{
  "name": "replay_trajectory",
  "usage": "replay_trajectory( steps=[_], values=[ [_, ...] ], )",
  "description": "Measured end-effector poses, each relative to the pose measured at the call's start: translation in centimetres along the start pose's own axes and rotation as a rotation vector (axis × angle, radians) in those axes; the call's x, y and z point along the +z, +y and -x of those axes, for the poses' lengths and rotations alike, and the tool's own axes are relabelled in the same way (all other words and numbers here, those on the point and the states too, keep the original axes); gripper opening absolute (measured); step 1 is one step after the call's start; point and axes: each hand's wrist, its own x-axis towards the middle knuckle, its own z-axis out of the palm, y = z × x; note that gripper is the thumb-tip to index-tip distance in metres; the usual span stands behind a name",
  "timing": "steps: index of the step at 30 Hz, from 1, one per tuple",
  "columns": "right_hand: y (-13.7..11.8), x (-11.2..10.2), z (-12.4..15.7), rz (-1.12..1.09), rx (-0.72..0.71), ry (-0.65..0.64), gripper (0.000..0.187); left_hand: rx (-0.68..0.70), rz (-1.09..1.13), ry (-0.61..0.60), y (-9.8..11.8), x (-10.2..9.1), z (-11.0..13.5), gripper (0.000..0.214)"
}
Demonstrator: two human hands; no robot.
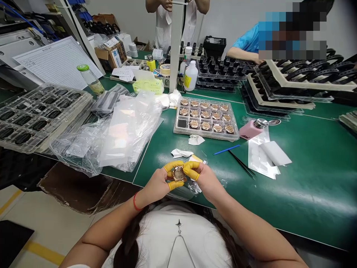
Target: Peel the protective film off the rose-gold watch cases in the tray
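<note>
A gold-rimmed round watch case (178,174) is held up over the front edge of the green table. My left hand (162,179), with yellow finger cots, grips its left side and lower rim. On its right rim press the yellow-covered fingertips of my right hand (201,175); whether they pinch anything else is hidden. Beyond my hands stands a clear plastic tray (208,134) with rows of similar gold watch cases and one dark slot without a case. Crumpled white tissues (182,153) and a yellow piece (195,159) lie just past my fingers.
Plastic bags and sheets (122,137) cover the table's left, beside a tray of dark round parts (36,115). At right lie a blue stick (226,149), black tweezers (242,163) and a pink bottle (251,130). Stacked trays (290,89) stand behind. Two other people work across the table.
</note>
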Motion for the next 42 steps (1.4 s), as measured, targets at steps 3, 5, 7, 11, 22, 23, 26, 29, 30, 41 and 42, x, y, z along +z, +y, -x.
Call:
replay_trajectory(
  steps=[3,5,7,11,22,23,26,29,30,41,42],
  values=[
    [0.8,-1.2,-0.4,0.361,-0.172,0.138,0.021,-0.035,0.082,0.018,-0.6,-0.2,-0.1,0.056],
    [1.4,-2.7,-0.9,0.736,-0.292,0.254,0.019,-0.062,0.123,0.052,-1.2,-0.3,-0.3,0.059],
    [2.1,-4.5,-1.7,1.095,-0.296,0.321,0.02,-0.086,0.15,0.085,-2.0,-0.4,-0.6,0.061],
    [3.5,-6.9,-2.8,1.442,-0.114,0.315,0.019,-0.113,0.166,0.133,-3.3,-0.6,-0.4,0.061],
    [4.6,-6.7,-1.8,1.056,-0.336,0.394,0.018,-0.235,0.124,0.115,-8.4,-1.5,4.9,0.066],
    [4.6,-6.1,-1.4,1.049,-0.371,0.388,0.019,-0.204,0.147,0.133,-8.9,-1.5,4.8,0.065],
    [5.0,-3.2,0.0,0.998,-0.549,0.228,0.016,-0.125,0.206,0.172,-10.0,-1.4,4.5,0.063],
    [6.4,0.1,1.0,1.063,-0.696,-0.086,0.017,-0.108,0.222,0.173,-10.6,-1.4,4.3,0.061],
    [6.9,1.0,1.1,1.14,-0.713,-0.146,0.018,-0.109,0.219,0.173,-10.6,-1.4,4.3,0.061],
    [5.2,-2.3,-1.7,1.194,-0.382,0.006,0.026,-0.127,0.233,0.07,-8.8,-2.0,5.0,0.068],
    [4.9,-3.0,-1.7,1.217,-0.363,0.111,0.032,-0.13,0.253,0.046,-8.3,-2.1,5.1,0.068]
  ],
)
